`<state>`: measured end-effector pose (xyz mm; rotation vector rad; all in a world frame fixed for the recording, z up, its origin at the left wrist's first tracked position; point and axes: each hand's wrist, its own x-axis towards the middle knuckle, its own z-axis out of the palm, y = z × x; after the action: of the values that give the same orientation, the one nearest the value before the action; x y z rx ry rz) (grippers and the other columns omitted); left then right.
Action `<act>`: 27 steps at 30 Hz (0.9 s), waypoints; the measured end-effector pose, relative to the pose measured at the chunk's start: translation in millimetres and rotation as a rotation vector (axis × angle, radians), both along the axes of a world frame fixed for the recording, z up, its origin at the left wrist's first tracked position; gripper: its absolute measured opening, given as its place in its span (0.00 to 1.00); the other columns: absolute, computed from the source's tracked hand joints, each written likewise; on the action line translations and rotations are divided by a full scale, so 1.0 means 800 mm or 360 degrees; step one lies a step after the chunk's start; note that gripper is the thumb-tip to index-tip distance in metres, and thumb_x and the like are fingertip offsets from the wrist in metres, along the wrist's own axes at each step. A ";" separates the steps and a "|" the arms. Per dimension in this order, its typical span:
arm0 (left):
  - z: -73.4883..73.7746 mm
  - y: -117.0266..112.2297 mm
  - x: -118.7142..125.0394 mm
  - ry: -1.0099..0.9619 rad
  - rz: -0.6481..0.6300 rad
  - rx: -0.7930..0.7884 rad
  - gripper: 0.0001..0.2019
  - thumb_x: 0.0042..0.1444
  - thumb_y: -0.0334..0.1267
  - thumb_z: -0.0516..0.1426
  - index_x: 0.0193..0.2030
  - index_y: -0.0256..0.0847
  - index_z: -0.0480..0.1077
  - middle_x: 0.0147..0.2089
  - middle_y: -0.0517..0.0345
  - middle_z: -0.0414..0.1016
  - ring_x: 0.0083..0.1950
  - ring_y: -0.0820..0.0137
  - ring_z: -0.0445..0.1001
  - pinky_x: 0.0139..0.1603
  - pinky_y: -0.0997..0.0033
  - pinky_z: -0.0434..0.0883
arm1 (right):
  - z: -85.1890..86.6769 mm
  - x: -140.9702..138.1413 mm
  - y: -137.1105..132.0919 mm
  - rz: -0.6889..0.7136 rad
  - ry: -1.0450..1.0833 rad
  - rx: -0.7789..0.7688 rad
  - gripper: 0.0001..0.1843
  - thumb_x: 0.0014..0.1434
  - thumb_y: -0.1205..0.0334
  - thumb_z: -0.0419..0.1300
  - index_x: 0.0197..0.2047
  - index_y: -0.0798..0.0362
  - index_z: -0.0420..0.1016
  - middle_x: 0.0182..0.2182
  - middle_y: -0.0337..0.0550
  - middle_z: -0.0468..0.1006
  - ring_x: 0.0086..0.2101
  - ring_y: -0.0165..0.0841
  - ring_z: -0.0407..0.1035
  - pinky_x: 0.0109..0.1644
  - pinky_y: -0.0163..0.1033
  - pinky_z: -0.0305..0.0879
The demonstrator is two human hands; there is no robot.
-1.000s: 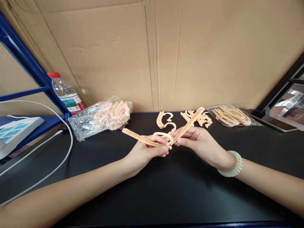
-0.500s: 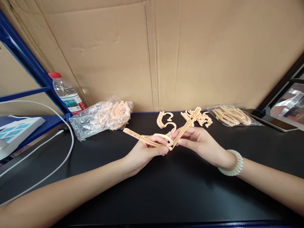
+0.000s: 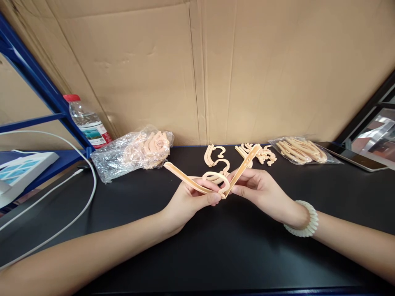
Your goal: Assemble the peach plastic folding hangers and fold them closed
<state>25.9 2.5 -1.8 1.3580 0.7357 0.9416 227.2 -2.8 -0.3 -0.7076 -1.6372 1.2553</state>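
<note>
Between my two hands is a beige folding clothes hanger (image 3: 243,168), its two arms angled up in a V with the curved hook at the joint. My left hand (image 3: 197,196) pinches the left arm and the hook's base between thumb and fingers. Gripping the right arm near the joint is my right hand (image 3: 256,187), with a pale beaded bracelet on its wrist. Just beyond lie a hanger hook piece (image 3: 222,165), partly hidden, and a folded hanger (image 3: 210,155). Farther right is a pile of loose beige hanger parts (image 3: 266,155), partly covered by the raised arm.
On the black table (image 3: 191,255), a plastic bag of pinkish parts (image 3: 151,150) lies back left, beside a water bottle (image 3: 89,123). Back right are a bag of beige arms (image 3: 300,150) and a phone (image 3: 354,156). A white cable (image 3: 92,181) loops at left; cardboard (image 3: 138,74) stands behind.
Both hands have shifted slightly down and to the right with the hanger. Its hook now shows more fully above the left fingers, and the arms have tilted a little.
</note>
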 end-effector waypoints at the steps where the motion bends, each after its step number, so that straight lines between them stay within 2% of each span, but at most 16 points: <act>1: 0.000 0.000 0.000 -0.0004 0.0006 0.0008 0.04 0.49 0.30 0.67 0.26 0.39 0.78 0.31 0.58 0.75 0.35 0.70 0.73 0.39 0.72 0.70 | 0.000 0.000 0.000 -0.0002 0.0007 0.0001 0.06 0.58 0.60 0.66 0.41 0.49 0.79 0.39 0.41 0.82 0.41 0.37 0.77 0.50 0.45 0.74; 10: -0.008 0.001 -0.002 -0.0094 0.0080 -0.0068 0.03 0.49 0.31 0.68 0.31 0.39 0.78 0.29 0.60 0.77 0.30 0.75 0.72 0.37 0.74 0.71 | -0.009 -0.007 -0.007 -0.0093 0.0075 -0.0019 0.05 0.58 0.60 0.66 0.38 0.50 0.79 0.41 0.43 0.82 0.41 0.38 0.77 0.48 0.44 0.74; 16: -0.010 0.003 -0.002 -0.0122 0.0089 -0.0129 0.05 0.48 0.33 0.68 0.32 0.38 0.77 0.27 0.61 0.77 0.30 0.76 0.73 0.37 0.75 0.71 | -0.010 -0.011 -0.010 -0.0155 0.0109 -0.0033 0.06 0.57 0.61 0.67 0.38 0.52 0.79 0.41 0.44 0.82 0.42 0.39 0.77 0.50 0.45 0.75; 21: -0.008 0.003 0.000 -0.0131 0.0115 -0.0187 0.07 0.48 0.34 0.69 0.33 0.36 0.76 0.27 0.61 0.77 0.31 0.76 0.74 0.36 0.76 0.71 | -0.009 -0.014 -0.011 -0.0228 0.0175 -0.0100 0.05 0.55 0.62 0.69 0.34 0.52 0.78 0.39 0.43 0.83 0.40 0.37 0.78 0.48 0.43 0.75; 27: -0.004 0.000 0.002 -0.0079 0.0145 -0.0261 0.11 0.49 0.36 0.69 0.35 0.35 0.74 0.30 0.59 0.77 0.31 0.76 0.74 0.36 0.77 0.72 | -0.009 -0.010 -0.007 -0.0186 0.0167 -0.0203 0.10 0.54 0.59 0.69 0.38 0.52 0.77 0.39 0.43 0.82 0.39 0.36 0.76 0.47 0.43 0.75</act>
<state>27.1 2.6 -4.6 1.1622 0.8242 0.9615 219.5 -8.3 -7.5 -0.7909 -1.4201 1.2985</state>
